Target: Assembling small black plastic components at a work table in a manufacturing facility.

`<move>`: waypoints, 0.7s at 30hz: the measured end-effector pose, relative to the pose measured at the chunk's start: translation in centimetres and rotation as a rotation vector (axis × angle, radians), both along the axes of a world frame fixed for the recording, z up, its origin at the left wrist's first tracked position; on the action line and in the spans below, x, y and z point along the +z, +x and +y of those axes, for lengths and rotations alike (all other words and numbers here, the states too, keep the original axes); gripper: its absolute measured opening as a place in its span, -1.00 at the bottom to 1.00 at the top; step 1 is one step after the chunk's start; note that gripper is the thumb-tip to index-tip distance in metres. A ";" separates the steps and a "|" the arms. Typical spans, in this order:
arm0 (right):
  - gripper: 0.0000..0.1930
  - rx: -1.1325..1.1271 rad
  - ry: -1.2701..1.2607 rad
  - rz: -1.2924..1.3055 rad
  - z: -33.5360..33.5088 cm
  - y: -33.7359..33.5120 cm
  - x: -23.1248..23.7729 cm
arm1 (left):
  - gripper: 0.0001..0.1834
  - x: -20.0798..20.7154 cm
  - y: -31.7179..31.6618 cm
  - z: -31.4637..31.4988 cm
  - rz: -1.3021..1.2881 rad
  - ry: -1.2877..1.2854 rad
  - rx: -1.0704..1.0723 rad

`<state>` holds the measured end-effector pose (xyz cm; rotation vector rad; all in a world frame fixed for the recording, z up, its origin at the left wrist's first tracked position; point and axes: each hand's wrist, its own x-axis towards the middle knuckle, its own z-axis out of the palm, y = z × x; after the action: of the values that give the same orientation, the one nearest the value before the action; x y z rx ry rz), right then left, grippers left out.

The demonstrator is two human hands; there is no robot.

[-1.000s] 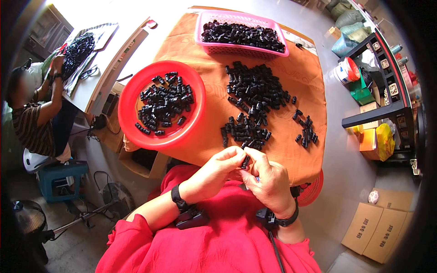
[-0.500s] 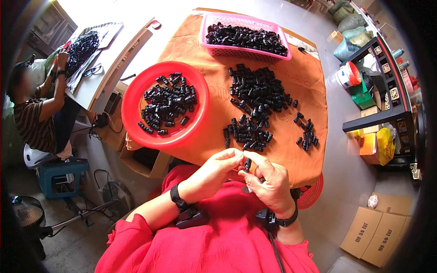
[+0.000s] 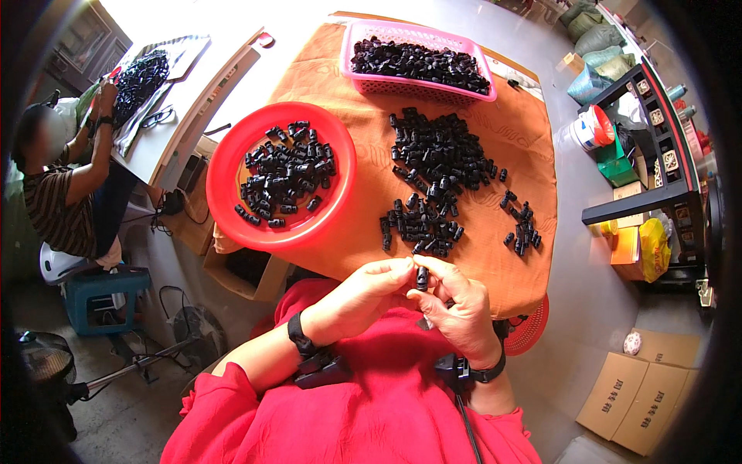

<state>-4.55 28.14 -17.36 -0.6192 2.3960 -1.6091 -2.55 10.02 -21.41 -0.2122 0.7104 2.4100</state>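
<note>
A small black cylindrical plastic part (image 3: 422,278), with a shiny band or hole at its side, is upright between my two hands just off the table's near edge. My right hand (image 3: 461,311) grips it between thumb and index finger, the other fingers curled below; a dark bit shows in that palm, too covered to name. The fingertips of my left hand (image 3: 362,292) are pinched against the part's upper left side. Beyond my fingers, similar black parts lie in a large pile (image 3: 440,155), a nearer pile (image 3: 421,228) and a small group (image 3: 524,230) to the right.
An orange cloth (image 3: 332,259) covers the table. A red round basin (image 3: 219,182) of black parts stands left, and a pink basket (image 3: 483,94) of small black pieces at the back. Far left, a person (image 3: 66,182) works at another table. Cartons (image 3: 638,394) lie on the floor right.
The part has turned slightly in my fingers, and my right thumb has moved up onto its lower end. Both hands stay in nearly the same place.
</note>
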 end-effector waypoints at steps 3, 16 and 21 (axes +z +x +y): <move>-0.52 0.032 -0.041 -0.019 0.0 0.1 -0.6 | -0.63 -0.5 0.0 0.1 0.089 0.041 -0.013; -0.57 0.052 0.049 0.067 0.0 0.3 0.2 | -0.62 -0.3 0.1 0.3 0.108 0.004 -0.040; -0.70 0.009 -0.043 -0.084 0.1 0.5 0.3 | -0.59 -0.5 -0.1 0.2 0.161 -0.003 -0.072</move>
<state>-4.06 28.20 -17.03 -0.5580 2.3014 -1.6532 -2.64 10.23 -21.88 0.0061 0.7799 2.3759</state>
